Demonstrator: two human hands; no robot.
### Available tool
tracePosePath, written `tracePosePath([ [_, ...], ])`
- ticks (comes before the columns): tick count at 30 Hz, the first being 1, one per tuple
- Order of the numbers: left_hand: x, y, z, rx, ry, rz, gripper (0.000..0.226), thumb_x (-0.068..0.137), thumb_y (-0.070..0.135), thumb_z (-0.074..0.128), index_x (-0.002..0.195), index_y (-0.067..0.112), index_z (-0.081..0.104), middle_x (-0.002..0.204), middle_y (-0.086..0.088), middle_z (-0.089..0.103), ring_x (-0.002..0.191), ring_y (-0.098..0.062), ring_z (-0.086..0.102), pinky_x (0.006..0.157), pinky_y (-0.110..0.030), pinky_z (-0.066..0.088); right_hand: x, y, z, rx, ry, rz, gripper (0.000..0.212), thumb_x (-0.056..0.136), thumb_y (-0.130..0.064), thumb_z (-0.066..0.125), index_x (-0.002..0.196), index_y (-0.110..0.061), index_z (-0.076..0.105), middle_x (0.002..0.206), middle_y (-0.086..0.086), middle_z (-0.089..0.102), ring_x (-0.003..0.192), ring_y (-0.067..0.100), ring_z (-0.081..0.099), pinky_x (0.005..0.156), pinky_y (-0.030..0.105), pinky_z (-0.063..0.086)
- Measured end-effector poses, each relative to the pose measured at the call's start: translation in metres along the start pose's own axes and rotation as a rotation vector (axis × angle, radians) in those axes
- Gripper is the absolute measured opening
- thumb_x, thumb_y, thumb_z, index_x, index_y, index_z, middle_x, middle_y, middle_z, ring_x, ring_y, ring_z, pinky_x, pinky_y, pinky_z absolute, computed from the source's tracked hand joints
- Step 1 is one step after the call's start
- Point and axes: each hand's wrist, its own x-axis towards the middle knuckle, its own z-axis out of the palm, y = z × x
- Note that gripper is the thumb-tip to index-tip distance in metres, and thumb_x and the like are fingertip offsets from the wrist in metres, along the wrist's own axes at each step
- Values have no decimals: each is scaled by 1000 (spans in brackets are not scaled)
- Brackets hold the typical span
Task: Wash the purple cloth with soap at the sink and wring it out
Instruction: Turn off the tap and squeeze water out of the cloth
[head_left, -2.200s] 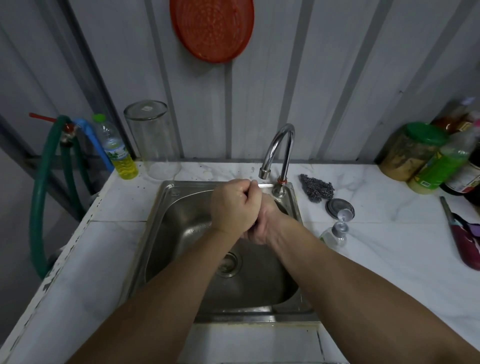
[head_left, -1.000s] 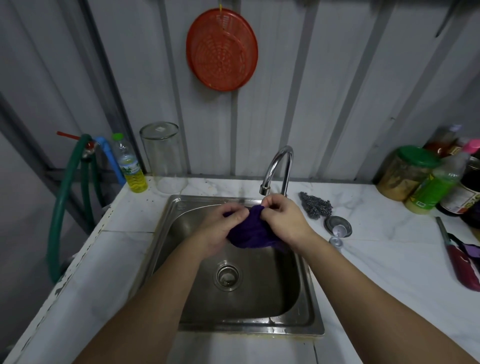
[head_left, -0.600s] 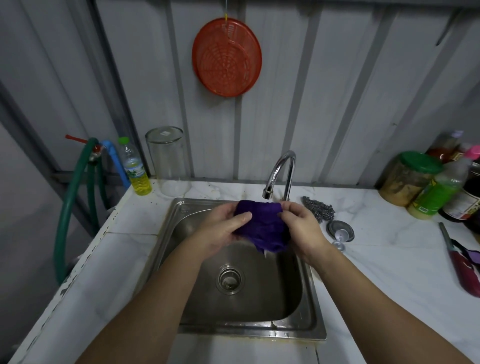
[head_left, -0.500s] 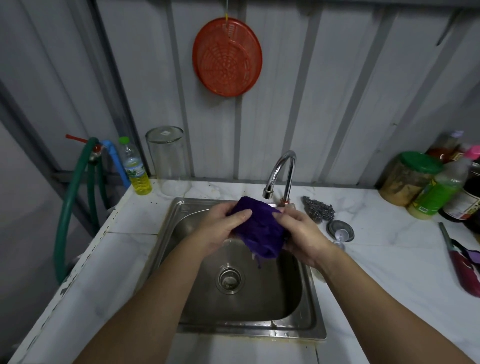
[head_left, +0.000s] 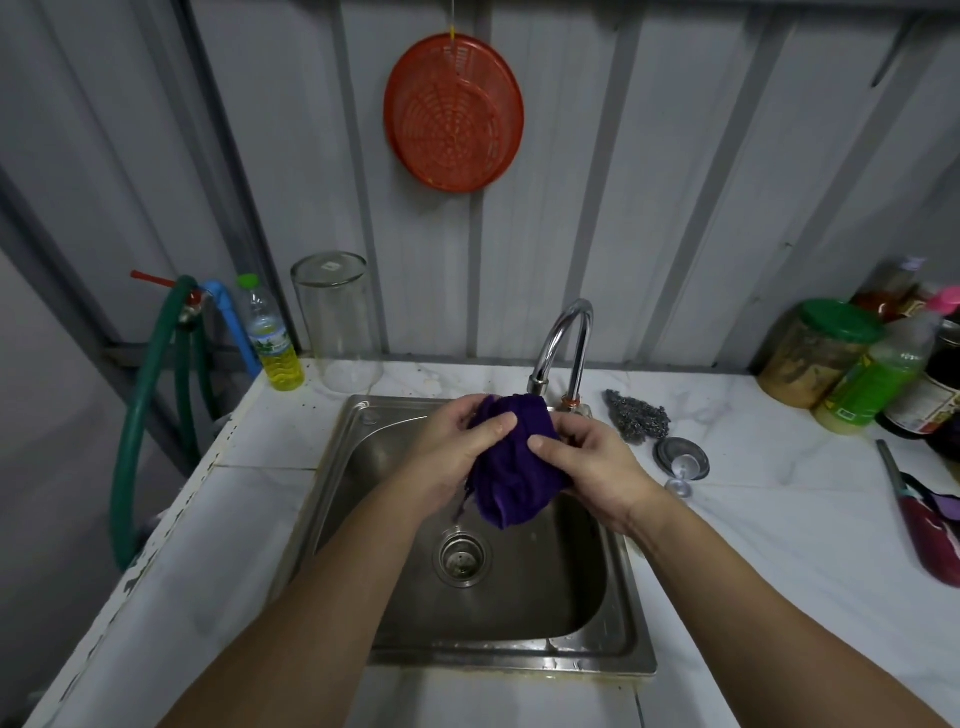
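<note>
The purple cloth (head_left: 511, 467) is bunched into a loose wad above the steel sink (head_left: 363, 545), just below the curved tap (head_left: 563, 343). My left hand (head_left: 452, 452) grips its upper left side with the thumb laid over the top. My right hand (head_left: 587, 465) grips its right side, thumb pressed into the fabric. The cloth's lower end hangs free over the basin, above the drain (head_left: 461, 556). No water stream is visible at the spout. A bottle of yellow liquid (head_left: 270, 338) stands at the back left of the counter.
A glass jar (head_left: 337, 322) stands behind the sink. Right of the tap lie a steel scourer (head_left: 639, 415) and a sink plug (head_left: 680, 457). Jars and bottles (head_left: 872, 364) crowd the back right; a knife (head_left: 919, 514) lies at right. A green hose (head_left: 140, 415) hangs left.
Both hands had been clenched tight together around the hidden cloth; they then spread it open under the tap and have now gathered it back into a loose wad, lowered slightly.
</note>
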Motion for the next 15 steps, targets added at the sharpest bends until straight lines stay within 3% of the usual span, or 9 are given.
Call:
tracePosePath([
  [2,-4,-5,-1,-61,-70,-56,44,90,7,72,132,6,60,126,-14,71,112,-29,71,89,-36,60,-3,4,1,16,86,-34,27,94,3,60,121,3,64,109,24,72,99,36,70,86,42,61],
  [5,-9,-14,0,47,-48,-96,32,92,5,70,123,4,64,113,-19,74,98,-31,74,77,-37,62,-12,13,-1,23,171,-51,27,95,1,61,122,3,64,114,26,72,101,37,70,93,50,58],
  [8,-15,-27,7,219,19,-50,13,91,8,72,103,11,72,94,-12,79,90,-33,76,82,-43,62,-29,21,-7,-5,235,-42,26,93,0,64,119,-4,66,107,19,76,98,33,73,88,45,61],
  [11,-25,-40,24,232,32,-86,14,90,8,73,104,8,71,96,-16,78,90,-36,76,84,-47,62,-49,30,-16,10,283,-25,22,94,0,63,114,-8,68,97,11,78,91,27,74,83,38,62],
  [15,-43,-60,53,164,50,-130,9,90,5,71,97,9,68,92,-18,76,80,-29,74,82,-44,60,-82,37,-35,24,299,23,23,98,-1,58,119,-5,66,102,13,76,93,28,72,84,42,60],
])
